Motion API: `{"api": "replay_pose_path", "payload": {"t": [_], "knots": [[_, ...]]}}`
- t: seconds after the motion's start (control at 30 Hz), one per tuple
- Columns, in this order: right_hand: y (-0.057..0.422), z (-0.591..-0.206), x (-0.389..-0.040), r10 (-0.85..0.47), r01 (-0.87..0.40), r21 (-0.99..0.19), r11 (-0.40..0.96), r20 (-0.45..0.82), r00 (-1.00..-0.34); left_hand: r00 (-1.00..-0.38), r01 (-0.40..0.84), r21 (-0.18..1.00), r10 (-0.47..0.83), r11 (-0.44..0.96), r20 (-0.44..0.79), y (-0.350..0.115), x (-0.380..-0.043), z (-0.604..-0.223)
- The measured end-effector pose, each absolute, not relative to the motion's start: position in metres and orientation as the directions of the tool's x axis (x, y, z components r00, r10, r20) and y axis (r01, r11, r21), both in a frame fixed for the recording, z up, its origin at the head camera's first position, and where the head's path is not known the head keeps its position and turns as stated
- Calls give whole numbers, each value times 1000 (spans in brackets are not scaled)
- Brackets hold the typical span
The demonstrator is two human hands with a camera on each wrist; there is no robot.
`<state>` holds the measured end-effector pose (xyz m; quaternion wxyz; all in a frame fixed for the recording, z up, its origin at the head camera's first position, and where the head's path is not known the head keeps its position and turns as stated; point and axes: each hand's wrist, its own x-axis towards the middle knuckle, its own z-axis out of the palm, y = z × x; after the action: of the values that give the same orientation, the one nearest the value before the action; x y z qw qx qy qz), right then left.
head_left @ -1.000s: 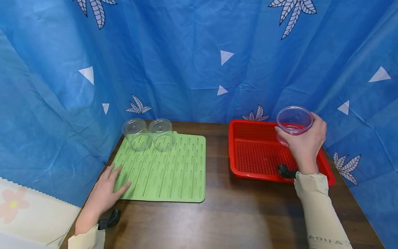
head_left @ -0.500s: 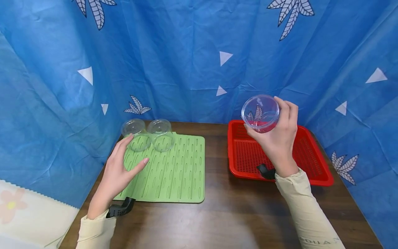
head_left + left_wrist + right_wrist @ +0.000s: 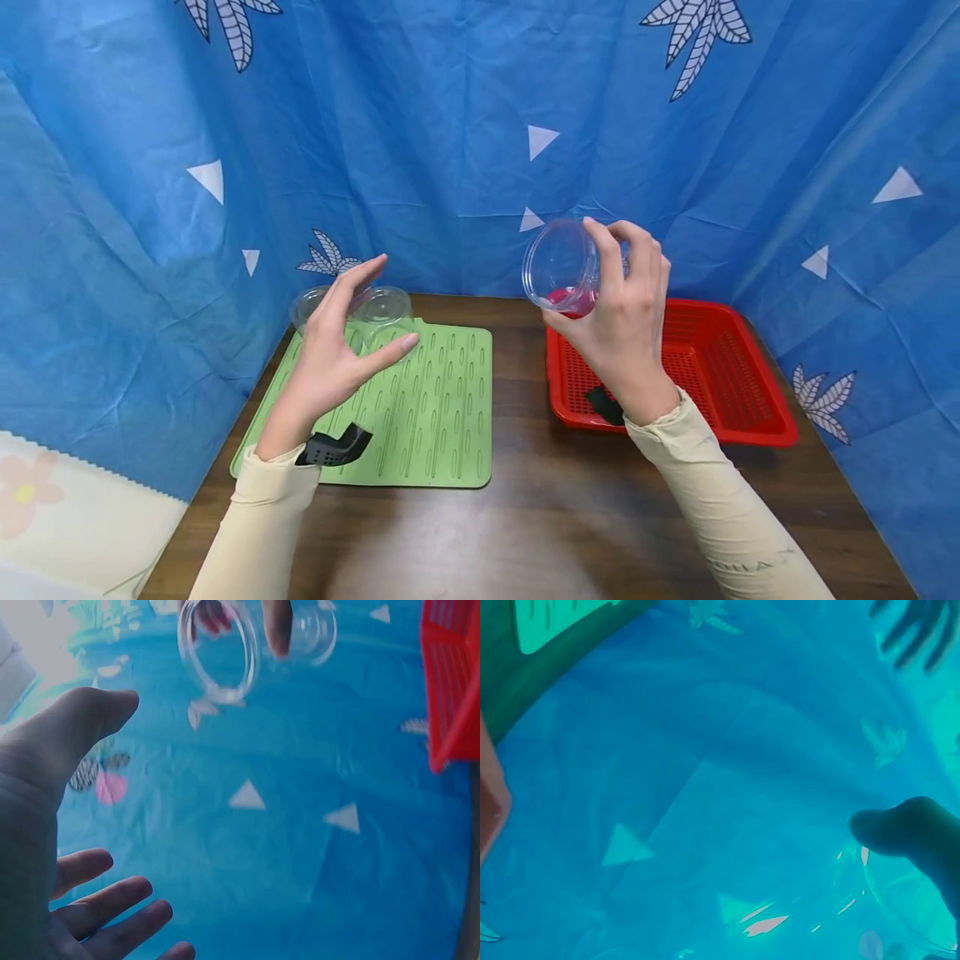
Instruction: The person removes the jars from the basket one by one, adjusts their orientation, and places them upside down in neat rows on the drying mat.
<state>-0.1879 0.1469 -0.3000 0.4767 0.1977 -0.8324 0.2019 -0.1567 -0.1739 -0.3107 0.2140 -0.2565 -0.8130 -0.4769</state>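
My right hand (image 3: 626, 325) grips a clear plastic cup (image 3: 558, 262) in the air, near the left end of the red basket (image 3: 765, 400). The cup is tipped on its side, its mouth turned toward the left. My left hand (image 3: 337, 358) is raised over the green mat (image 3: 442, 408), thumb and fingers spread, holding nothing. Behind it stand two more clear cups on the mat, apparently mouth down; the left cup (image 3: 303, 307) is largely covered by the hand, the right cup (image 3: 386, 307) partly. In the left wrist view, the held cup's rim (image 3: 187, 649) faces my spread fingers (image 3: 124, 896).
A brown wooden table (image 3: 517, 517) carries the mat on the left and the basket on the right. Blue patterned curtain (image 3: 465, 150) hangs close behind and at both sides. A pale flowered cloth (image 3: 75, 508) lies at the lower left.
My right hand has carried the cup left from over the basket and tipped it from upright onto its side. The left hand has risen and moved right over the mat.
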Motion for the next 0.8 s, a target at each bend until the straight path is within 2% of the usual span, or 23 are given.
{"api": "replay_pose_path", "payload": {"t": [0.2,0.43,0.8], "knots": [[124,-292,-186,-227,-567,-35,823,894,-385,-713,700,630,288,336,639,-152,-162,-290],[101,-285,-185,-311,-568,89,818,900,-306,-677,736,619,325,274,661,-135,-168,-276],[74,-283,-182,-374,-546,211,811,904,-206,-619,776,598,421,200,663,-112,-178,-264]]}}
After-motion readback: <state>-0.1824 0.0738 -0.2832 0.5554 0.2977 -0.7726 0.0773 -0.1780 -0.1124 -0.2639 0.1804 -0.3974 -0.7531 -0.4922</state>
